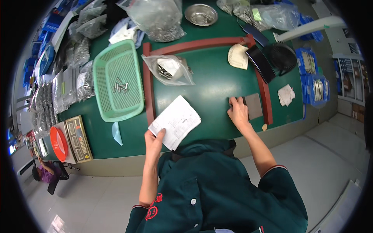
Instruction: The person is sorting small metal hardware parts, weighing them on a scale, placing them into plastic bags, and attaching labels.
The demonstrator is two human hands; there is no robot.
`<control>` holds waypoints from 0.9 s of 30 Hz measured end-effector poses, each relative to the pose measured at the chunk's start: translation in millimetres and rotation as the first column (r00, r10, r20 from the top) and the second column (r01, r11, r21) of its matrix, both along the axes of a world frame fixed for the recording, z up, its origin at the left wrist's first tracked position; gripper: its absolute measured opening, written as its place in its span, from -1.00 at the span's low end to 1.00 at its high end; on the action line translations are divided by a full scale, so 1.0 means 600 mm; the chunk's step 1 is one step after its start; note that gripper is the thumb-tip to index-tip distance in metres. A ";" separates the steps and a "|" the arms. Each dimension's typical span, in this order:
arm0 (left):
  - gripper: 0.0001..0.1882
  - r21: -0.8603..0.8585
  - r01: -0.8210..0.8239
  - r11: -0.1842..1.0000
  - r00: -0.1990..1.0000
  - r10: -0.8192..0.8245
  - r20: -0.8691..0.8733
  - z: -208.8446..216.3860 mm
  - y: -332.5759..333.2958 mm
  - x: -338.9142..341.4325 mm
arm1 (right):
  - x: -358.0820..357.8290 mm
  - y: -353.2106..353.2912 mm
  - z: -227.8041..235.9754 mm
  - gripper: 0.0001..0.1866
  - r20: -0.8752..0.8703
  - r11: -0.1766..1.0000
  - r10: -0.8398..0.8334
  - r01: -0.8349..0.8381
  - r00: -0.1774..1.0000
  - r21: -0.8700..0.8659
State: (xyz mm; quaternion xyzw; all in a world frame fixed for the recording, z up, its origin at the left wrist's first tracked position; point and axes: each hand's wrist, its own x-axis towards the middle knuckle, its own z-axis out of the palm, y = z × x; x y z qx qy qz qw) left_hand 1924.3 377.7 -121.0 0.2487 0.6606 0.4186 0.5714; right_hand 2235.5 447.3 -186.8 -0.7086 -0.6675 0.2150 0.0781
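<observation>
Taking the bare middle of the red frame on the green counter as the clock's centre, the left hand is between 7 and 8 o'clock. It grips the white printed papers, thumb on top, at their lower-left edge; the papers lie at 7 o'clock, near the frame's left bar.

The right hand is at 4 o'clock, fingers bent and pointing down at the counter, just beside a flat grey-brown piece. Whether those fingers pinch anything, I cannot tell.

At 10 o'clock an open clear bag holds small metal parts and something white. Out at 9 o'clock, past the left bar, stands a green mesh basket with a few short metal pins in it. A steel bowl sits at 12, beyond the frame, and a bulging plastic bag at 11. Near 2 o'clock a black tray leans across the right bar; a crumpled white cloth lies at 3.
</observation>
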 end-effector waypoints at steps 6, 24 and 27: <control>-0.74 0.003 -0.021 1.000 0.999 0.020 0.037 -0.001 -0.006 0.002 | 0.008 0.042 0.043 -0.74 -0.351 0.985 -0.091 0.032 0.932 -0.172; -0.72 0.059 -0.014 0.998 1.000 0.014 -0.002 -0.028 -0.007 -0.001 | -0.266 0.224 0.242 -0.73 -0.117 0.634 0.715 -0.568 0.689 0.525; -0.72 0.057 0.045 0.997 0.999 -0.045 0.002 -0.048 -0.010 -0.004 | -0.274 0.207 0.274 -0.75 -0.293 0.701 0.674 -0.462 0.679 0.542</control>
